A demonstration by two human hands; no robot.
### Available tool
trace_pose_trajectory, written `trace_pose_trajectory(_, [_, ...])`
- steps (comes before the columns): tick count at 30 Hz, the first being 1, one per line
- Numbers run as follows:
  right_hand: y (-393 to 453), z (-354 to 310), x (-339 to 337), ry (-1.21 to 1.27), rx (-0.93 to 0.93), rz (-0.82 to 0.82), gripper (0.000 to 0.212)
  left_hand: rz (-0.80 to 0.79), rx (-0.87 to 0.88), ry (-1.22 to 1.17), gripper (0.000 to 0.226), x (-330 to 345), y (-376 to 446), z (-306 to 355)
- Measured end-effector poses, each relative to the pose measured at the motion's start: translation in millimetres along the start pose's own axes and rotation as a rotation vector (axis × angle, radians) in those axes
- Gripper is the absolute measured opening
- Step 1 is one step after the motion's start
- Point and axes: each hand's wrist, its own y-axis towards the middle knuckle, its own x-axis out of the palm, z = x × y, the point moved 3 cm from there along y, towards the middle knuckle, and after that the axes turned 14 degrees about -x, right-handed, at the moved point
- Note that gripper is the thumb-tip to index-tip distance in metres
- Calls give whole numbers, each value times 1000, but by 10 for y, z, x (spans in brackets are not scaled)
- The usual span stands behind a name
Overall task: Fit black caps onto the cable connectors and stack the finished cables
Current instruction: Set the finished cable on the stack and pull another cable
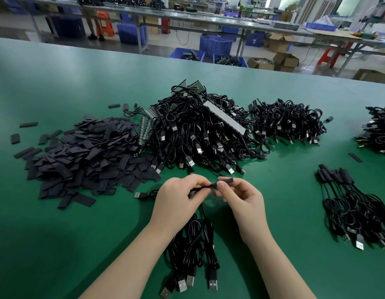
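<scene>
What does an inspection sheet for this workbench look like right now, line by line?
Surface: green mat table, bare at the near left.
Job's things: pile of black caps at left; one black cap being fitted onto a cable end; finished cables stacked at right.
Clutter: loose caps scattered round the pile; green circuit strips and a grey strip in the big cable heap.
Grippers: left hand pinches the cable end; right hand pinches the cap.
Cables: bundle between the forearms, USB plugs toward the camera; second heap further right.
Surroundings: long benches, blue crates, cardboard boxes.
</scene>
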Motion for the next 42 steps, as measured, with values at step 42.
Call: trace_pose_trajectory(42, [-66,-12,46,-304,-233,-66,50,89,58,-50,20,-18,-18,62])
